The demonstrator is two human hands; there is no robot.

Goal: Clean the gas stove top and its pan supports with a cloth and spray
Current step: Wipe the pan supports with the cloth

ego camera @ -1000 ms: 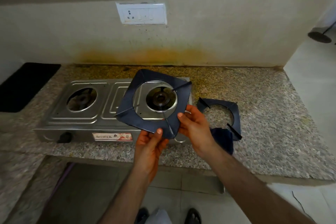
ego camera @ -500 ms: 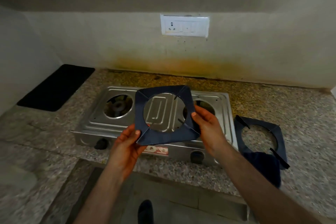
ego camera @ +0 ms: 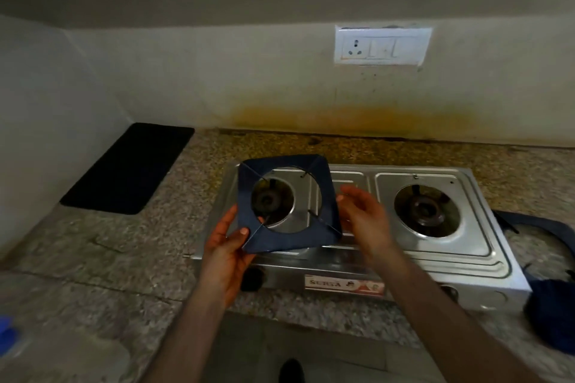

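Note:
A steel two-burner gas stove (ego camera: 435, 253) sits on the granite counter. My left hand (ego camera: 227, 246) pinches the near-left corner of a dark blue square pan support (ego camera: 289, 238), which I hold tilted just above the left burner (ego camera: 267, 200). My right hand (ego camera: 364, 218) hovers with relaxed fingers at the support's right edge; whether it touches the edge is blurred. The right burner (ego camera: 424, 208) is bare. A second pan support (ego camera: 535, 225) lies on the counter right of the stove, with a dark blue cloth (ego camera: 550, 314) bunched in front of it.
A black mat (ego camera: 130, 168) lies at the back left of the counter (ego camera: 109, 252). A blue and clear object (ego camera: 7, 336) shows at the lower-left edge. A wall socket (ego camera: 382, 45) sits above the stained wall. The counter's front edge runs below the stove.
The pan support has moved from over the right burner leftwards to over the left burner. My right hand has let go of its edge and opened. The view has swung left.

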